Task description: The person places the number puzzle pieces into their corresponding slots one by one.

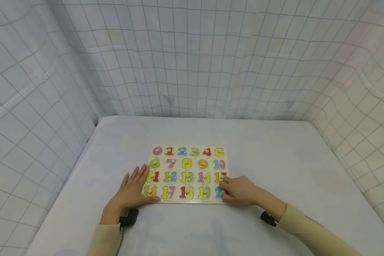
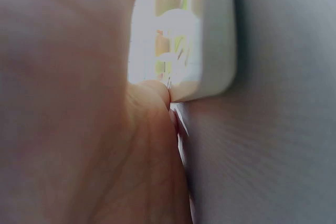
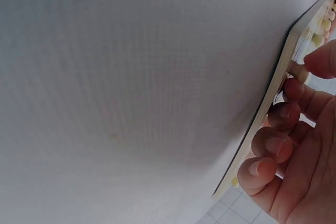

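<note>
A wooden number puzzle board (image 1: 179, 183) lies flat on the table, its colourful number pieces from 0 to 20 each carrying a small round knob. Along the board's left edge rests my left hand (image 1: 132, 192), fingers straight and spread, the thumb reaching over the lower left corner by the 16. My right hand (image 1: 241, 191) is at the lower right corner, where thumb and index finger pinch the knob (image 3: 299, 71) of the number 20 piece (image 1: 218, 192). That hand partly covers the 20 and the edge of the 15; its other fingers curl against the board's side.
White cloth covers the table (image 1: 275, 153). Grid-patterned curtains (image 1: 195, 64) hang at the back and on both sides. A black wrist camera (image 1: 129, 217) sits under the left wrist, another black device (image 1: 268, 218) under the right.
</note>
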Action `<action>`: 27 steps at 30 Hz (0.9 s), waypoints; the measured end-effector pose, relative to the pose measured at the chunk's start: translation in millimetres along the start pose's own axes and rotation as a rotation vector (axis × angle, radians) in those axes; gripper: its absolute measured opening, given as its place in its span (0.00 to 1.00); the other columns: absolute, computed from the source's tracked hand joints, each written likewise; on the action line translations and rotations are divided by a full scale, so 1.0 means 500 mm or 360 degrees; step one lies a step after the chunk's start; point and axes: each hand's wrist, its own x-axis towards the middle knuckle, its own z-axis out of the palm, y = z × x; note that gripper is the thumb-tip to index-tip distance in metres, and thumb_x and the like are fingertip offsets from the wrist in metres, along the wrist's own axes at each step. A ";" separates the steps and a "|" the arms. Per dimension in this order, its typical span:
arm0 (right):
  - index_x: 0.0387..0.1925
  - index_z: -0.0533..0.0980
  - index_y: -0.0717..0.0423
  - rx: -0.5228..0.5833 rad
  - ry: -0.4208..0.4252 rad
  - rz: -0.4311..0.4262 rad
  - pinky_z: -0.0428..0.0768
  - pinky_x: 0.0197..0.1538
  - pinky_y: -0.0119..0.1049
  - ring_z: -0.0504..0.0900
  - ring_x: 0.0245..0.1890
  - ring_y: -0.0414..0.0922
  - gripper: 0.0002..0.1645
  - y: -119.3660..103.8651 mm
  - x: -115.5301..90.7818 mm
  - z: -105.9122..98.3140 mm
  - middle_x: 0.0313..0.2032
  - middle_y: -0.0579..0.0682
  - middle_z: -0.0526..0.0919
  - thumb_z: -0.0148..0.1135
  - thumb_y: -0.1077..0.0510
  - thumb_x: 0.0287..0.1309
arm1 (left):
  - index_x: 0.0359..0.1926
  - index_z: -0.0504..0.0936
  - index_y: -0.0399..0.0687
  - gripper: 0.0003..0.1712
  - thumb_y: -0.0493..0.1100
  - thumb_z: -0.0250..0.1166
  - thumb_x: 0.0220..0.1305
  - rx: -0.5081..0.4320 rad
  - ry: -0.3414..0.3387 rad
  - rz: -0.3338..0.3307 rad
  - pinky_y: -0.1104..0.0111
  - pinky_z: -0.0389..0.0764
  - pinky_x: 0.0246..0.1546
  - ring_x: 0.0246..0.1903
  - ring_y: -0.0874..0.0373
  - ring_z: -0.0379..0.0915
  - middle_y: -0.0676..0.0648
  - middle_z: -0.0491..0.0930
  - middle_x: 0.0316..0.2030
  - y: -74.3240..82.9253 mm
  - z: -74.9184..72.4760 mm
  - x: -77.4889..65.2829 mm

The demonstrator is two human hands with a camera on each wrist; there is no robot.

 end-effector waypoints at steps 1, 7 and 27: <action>0.27 0.69 0.46 -0.0001 -0.0003 -0.0002 0.55 0.19 0.27 0.61 0.17 0.34 0.07 0.000 0.000 0.001 0.22 0.39 0.61 0.55 0.53 0.59 | 0.73 0.47 0.35 0.70 0.75 0.65 0.42 0.0002 -0.0001 -0.0001 0.42 0.31 0.64 0.70 0.39 0.32 0.36 0.44 0.72 0.000 0.000 0.000; 0.29 0.69 0.47 -0.0041 0.0027 -0.0034 0.55 0.18 0.27 0.61 0.16 0.34 0.06 0.001 -0.002 0.005 0.24 0.39 0.62 0.54 0.52 0.60 | 0.73 0.47 0.35 0.71 0.75 0.65 0.41 -0.0001 -0.0003 -0.0008 0.42 0.31 0.64 0.70 0.38 0.32 0.36 0.44 0.72 0.000 0.000 -0.002; 0.32 0.69 0.40 0.0253 0.0095 0.0192 0.67 0.24 0.27 0.66 0.20 0.32 0.13 0.038 -0.033 0.011 0.24 0.33 0.67 0.63 0.41 0.58 | 0.73 0.47 0.36 0.69 0.74 0.66 0.42 -0.0022 -0.0010 0.0014 0.42 0.30 0.64 0.70 0.39 0.31 0.37 0.43 0.72 -0.015 0.007 0.008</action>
